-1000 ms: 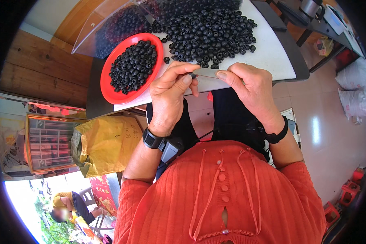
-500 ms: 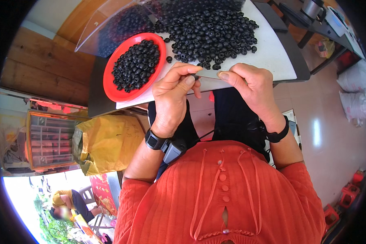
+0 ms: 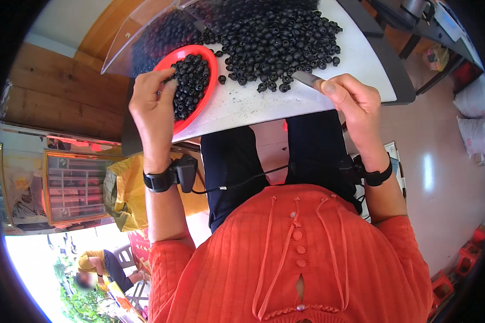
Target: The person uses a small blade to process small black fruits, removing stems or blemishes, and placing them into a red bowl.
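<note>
My left hand (image 3: 151, 102) is over the left side of a red plate (image 3: 212, 81). Its thumb and index finger are apart, and I make out nothing held between them. Heaped on the plate are small round black bead-like pieces (image 3: 191, 81) with holes. Between the thumb and fingers of my right hand (image 3: 355, 99) is a thin, flat metal blade (image 3: 306, 79), its tip pointing left at the near edge of a big pile of the same black pieces (image 3: 280, 43). My right fingers are closed on the blade's other end.
A white tabletop (image 3: 242, 110) carries the pile, with dark crumbs near its front edge. A clear plastic sheet (image 3: 126, 46) stands behind the plate. Below left is a yellow sack (image 3: 126, 188). Another person (image 3: 108, 269) sits far off at lower left; red stools (image 3: 466, 261) stand at lower right.
My hands have come apart from in front of the pile. The left has moved left to the plate and its fingers have parted; the right has shifted slightly right, still holding the blade.
</note>
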{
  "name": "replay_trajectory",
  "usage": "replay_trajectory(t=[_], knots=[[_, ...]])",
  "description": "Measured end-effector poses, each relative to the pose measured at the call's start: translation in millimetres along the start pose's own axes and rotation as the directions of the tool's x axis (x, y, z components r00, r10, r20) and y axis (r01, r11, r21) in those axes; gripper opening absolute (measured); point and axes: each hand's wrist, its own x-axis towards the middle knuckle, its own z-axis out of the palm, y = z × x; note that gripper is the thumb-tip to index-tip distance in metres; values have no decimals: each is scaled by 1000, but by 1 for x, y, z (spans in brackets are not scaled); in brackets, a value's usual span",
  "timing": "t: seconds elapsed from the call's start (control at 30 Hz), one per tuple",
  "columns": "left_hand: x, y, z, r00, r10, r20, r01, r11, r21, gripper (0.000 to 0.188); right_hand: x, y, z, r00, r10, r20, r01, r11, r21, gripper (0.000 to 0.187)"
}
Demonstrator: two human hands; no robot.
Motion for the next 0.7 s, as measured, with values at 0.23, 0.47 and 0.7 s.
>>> replay_trajectory(t=[0.23,0.47,0.7], knots=[[-27,44,69,970,166,180,-161,986,-43,17,0,1,2,1000,6,12,-6,1000,19,27],[-28,53,99,960,174,220,-187,981,41,17,-2,-6,1,999,40,20,-39,999,-37,27],[-34,52,86,961,163,225,-181,982,58,16,-1,-1,3,1000,-12,3,12,1000,-7,27]])
